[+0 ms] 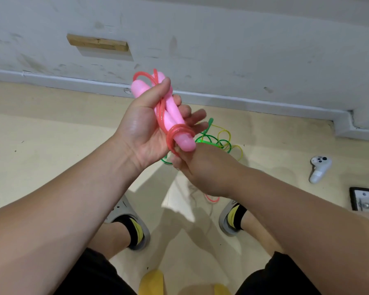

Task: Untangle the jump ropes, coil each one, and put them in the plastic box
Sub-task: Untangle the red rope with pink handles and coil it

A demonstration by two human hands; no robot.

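Observation:
My left hand [143, 124] grips the two pink handles [173, 116] of a pink jump rope, held up in front of me. Its red-pink cord [175, 133] is wound in several turns around the handles' lower end, and a loop sticks out above my thumb. My right hand [202, 171] is just below and pinches the cord at those turns. A tail of pink cord [212, 199] hangs under my right wrist. On the floor behind my hands lie a green rope [209, 139] and a yellow rope [228, 135], tangled together. No plastic box is in view.
A white controller [319, 168] lies on the beige floor at the right, with a dark metal-plated object [363, 200] near the right edge. A white wall and its baseboard [243, 101] run across the back. My feet in grey slippers stand below my hands.

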